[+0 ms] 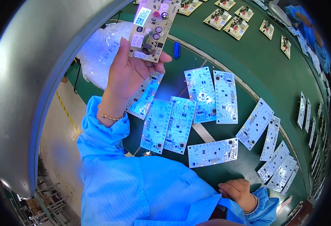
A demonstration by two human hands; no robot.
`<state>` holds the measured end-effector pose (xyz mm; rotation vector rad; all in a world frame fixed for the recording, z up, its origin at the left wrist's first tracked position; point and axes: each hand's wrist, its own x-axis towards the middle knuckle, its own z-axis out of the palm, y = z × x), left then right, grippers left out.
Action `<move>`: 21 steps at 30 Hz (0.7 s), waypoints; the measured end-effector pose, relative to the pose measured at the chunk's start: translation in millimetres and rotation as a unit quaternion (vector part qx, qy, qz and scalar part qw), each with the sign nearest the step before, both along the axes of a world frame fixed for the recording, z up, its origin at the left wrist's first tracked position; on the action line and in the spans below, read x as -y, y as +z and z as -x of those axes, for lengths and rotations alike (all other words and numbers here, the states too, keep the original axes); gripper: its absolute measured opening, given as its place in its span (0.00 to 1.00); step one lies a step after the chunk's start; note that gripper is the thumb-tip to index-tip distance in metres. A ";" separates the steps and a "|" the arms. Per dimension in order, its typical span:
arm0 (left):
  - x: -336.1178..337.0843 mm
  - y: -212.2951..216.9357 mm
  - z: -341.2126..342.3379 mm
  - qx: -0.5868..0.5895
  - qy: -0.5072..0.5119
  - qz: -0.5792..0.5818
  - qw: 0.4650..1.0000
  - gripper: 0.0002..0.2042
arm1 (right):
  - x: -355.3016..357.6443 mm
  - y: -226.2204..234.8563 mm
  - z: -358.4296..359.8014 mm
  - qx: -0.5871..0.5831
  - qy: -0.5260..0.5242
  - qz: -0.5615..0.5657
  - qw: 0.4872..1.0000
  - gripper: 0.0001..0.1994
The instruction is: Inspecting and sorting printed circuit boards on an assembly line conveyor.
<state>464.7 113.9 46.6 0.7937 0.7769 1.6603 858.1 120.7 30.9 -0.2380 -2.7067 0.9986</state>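
Observation:
My left hand [129, 73] is raised and grips a beige circuit board [153, 28] by its lower end, component side toward me, with capacitors and a white sticker on it. Below it, several white circuit boards [173, 122] lie flat on the green bench [248, 71], glowing blue under a lamp. My right hand [239, 192] rests at the bench's near edge with curled fingers and nothing in it, close to a white board [212, 152] lying crosswise. Both arms wear light blue sleeves.
A curved metal lamp hood [33, 83] fills the left. A clear plastic bag [99, 51] lies behind my left hand, a blue pen [176, 49] beside it. More beige boards [225, 19] sit along the far belt, white boards [276, 164] at right. Another person's blue sleeve [312, 32] shows top right.

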 end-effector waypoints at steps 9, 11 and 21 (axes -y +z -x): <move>-12.2 -9.9 -10.7 0.030 -0.015 0.088 0.996 0.29 | 0.2 5.4 -4.8 0.010 -0.017 -0.004 1.000 0.12; -15.2 -5.6 -8.7 -0.093 0.008 0.181 0.979 0.28 | -2.2 1.5 -4.0 0.002 -0.022 -0.005 1.000 0.11; -222.7 58.5 -64.9 -0.639 -0.218 0.210 0.707 0.20 | -0.6 -9.6 -12.4 -0.046 -0.015 0.005 0.999 0.10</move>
